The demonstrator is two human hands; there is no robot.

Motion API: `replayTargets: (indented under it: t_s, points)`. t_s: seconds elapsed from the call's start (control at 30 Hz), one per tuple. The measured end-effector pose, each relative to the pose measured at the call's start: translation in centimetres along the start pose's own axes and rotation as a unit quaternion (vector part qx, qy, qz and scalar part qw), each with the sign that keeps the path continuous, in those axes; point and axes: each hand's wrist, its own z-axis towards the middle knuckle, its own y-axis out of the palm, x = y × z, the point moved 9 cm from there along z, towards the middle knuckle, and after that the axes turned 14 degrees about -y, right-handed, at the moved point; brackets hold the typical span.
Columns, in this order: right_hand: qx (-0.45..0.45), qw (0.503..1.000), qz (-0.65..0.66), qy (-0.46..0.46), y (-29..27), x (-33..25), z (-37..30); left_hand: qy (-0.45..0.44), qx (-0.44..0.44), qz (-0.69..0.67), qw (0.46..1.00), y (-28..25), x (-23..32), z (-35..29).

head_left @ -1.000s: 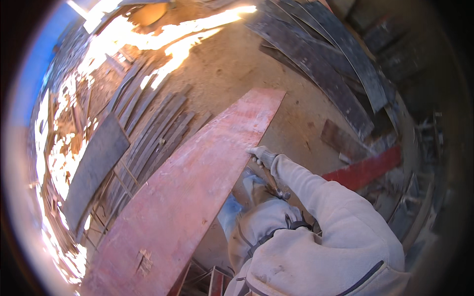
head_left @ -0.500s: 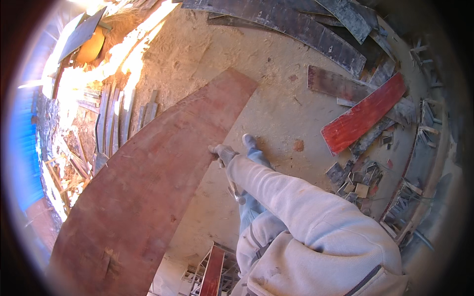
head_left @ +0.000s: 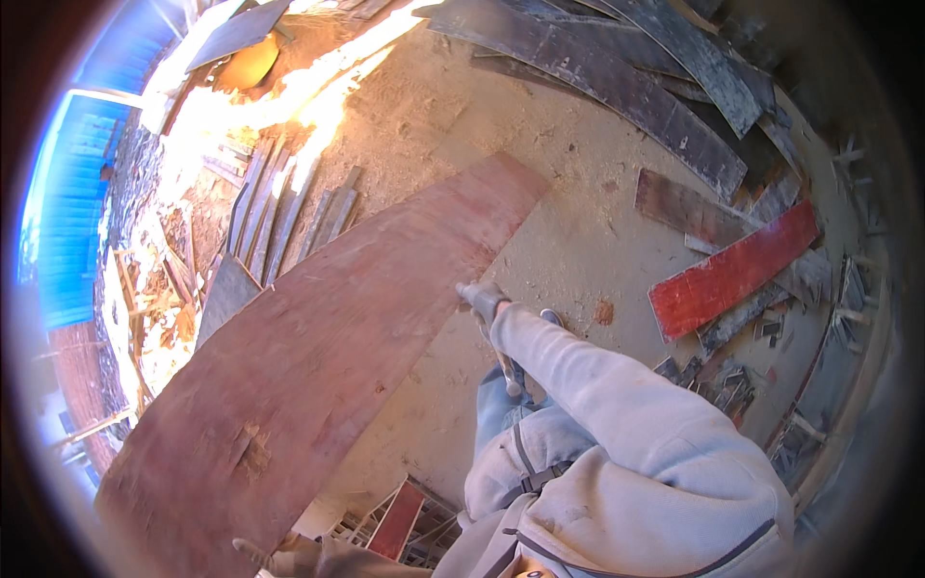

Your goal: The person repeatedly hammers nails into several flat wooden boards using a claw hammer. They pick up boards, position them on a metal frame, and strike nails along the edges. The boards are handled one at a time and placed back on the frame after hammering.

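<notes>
A long reddish-brown wooden board (head_left: pixel 318 318) runs from the lower left to the upper middle, one long edge curved, its surface scuffed and torn near the lower end. My right hand (head_left: pixel 484 299), in a grey glove, grips the board's straight edge with fingertips over the top face. Below that hand hangs a slim tool (head_left: pixel 511 374) with a light, rounded end; its kind is not clear. At the bottom my left hand (head_left: pixel 275 557) holds the board's near edge, fingers over it and partly cut off by the frame.
A red plank (head_left: pixel 737 270) lies over other boards at the right, with a pile of offcuts (head_left: pixel 723 390) nearer. Long dark panels (head_left: pixel 617 91) are stacked at the far side. Narrow strips (head_left: pixel 275 207) lie left, beside blue sheeting (head_left: pixel 72 202). A red-topped metal frame (head_left: pixel 397 520) stands near me.
The view has shifted, so the board and surroundings sit farther right and lower. My left hand has come into sight at the board's near edge. My right hand keeps its grip.
</notes>
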Motion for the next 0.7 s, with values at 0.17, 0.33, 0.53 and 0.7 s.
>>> replayTargets:
  t_s: [0.17,0.33,0.53,0.7]
  points:
    - [-0.068,0.992,-0.104,0.001,3.3,0.6,-1.4,0.007,0.027,0.002,1.0,-0.4,-0.1,0.2]
    - [-0.073,0.997,-0.004,0.029,5.5,1.9,-1.7,0.021,0.04,0.018,0.999,0.4,0.5,0.1]
    - [-0.109,0.993,-0.013,0.043,5.7,2.9,-1.4,0.028,0.07,0.053,0.996,1.0,1.6,-1.1]
    - [-0.075,0.992,0.051,0.091,6.2,2.5,-0.3,0.03,0.095,0.078,0.992,2.4,2.9,-2.7]
